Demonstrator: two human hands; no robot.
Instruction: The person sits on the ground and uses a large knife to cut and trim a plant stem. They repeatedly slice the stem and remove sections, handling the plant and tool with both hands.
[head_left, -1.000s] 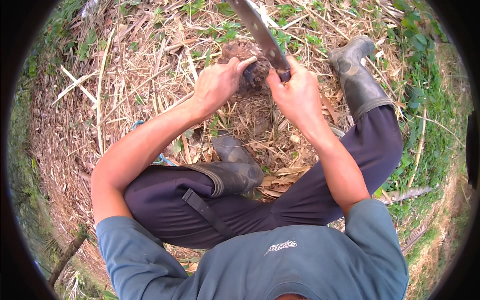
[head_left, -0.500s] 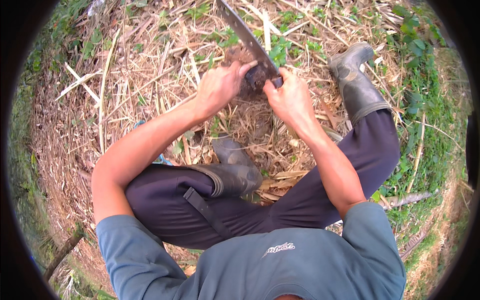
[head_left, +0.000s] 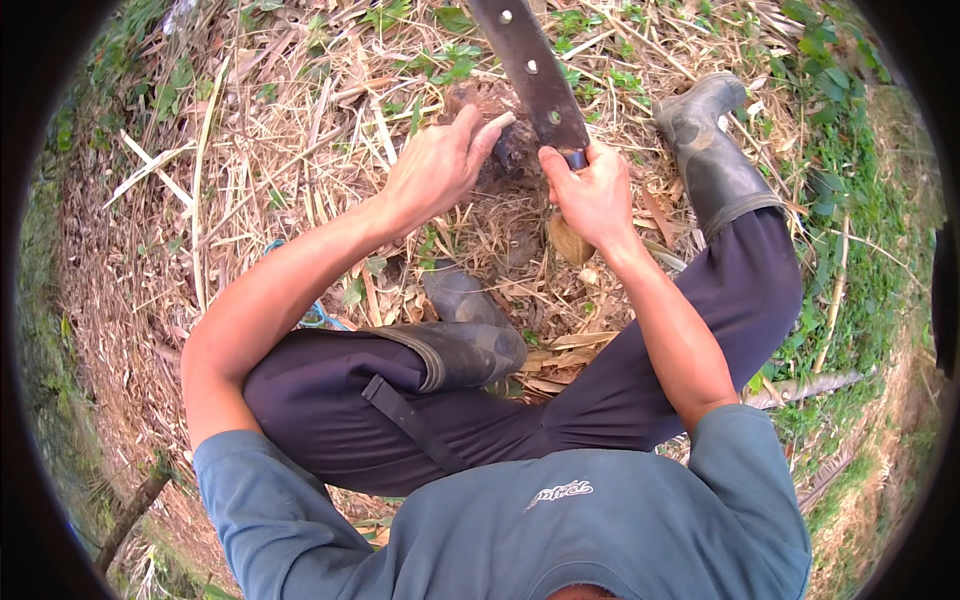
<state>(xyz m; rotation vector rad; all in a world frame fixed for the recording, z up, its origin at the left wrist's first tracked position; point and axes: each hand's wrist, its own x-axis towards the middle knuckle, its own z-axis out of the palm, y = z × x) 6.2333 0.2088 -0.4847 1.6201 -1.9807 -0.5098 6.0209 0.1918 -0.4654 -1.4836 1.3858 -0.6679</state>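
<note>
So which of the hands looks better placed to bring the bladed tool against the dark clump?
Right, probably: the right hand grips the bladed tool, close to the dark clump; the left hand is left of it, off the tool.

From afar I saw a blue-grey, short-sleeved T-shirt (head_left: 480, 545) at the near side with a small white marking (head_left: 560, 493), dark purplish trousers (head_left: 600, 405) with a black strap (head_left: 412, 423) on the left, and, farther off, dark, patch-patterned rubber boots (head_left: 712, 165).
</note>
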